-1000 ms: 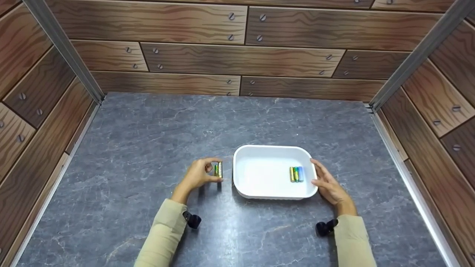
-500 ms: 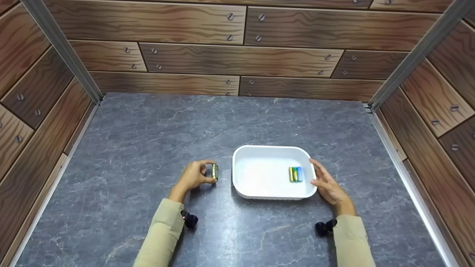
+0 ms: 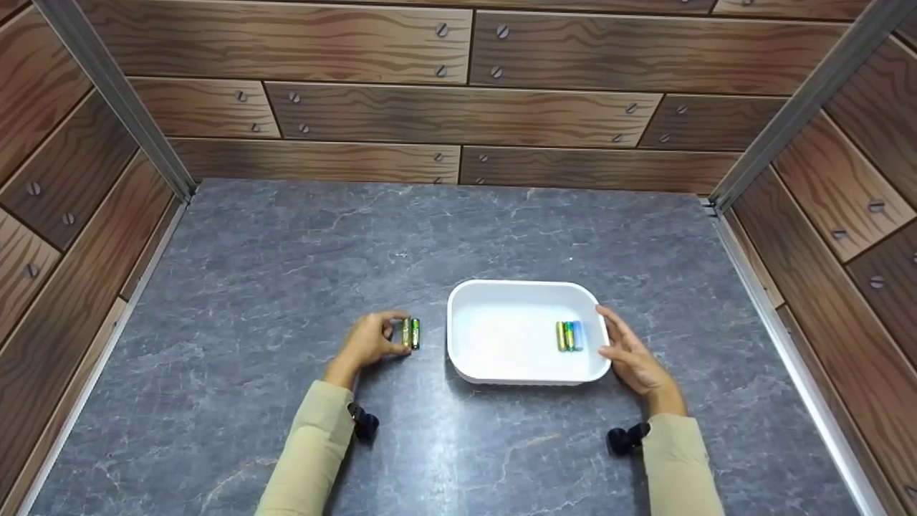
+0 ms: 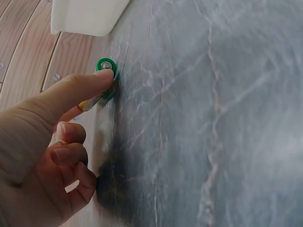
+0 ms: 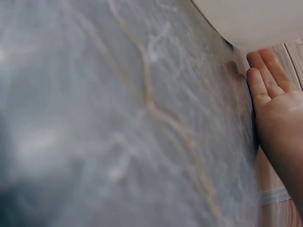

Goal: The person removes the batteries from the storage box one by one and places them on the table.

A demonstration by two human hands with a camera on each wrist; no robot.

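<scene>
Grey stone tabletop (image 3: pixel 286 287): left hand's (image 3: pixel 367 342) fingers (image 4: pixel 80 90) pinch green-gold batteries (image 3: pixel 410 333) lying beside white tray (image 3: pixel 458 358).

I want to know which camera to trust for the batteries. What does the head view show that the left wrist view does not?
Only the head view shows the batteries in the tray, the whole white tray and the right hand against its right wall. Only the left wrist view shows a green battery's metal end cap under the fingertip. Both show the left hand holding batteries on the grey table beside the tray.
</scene>
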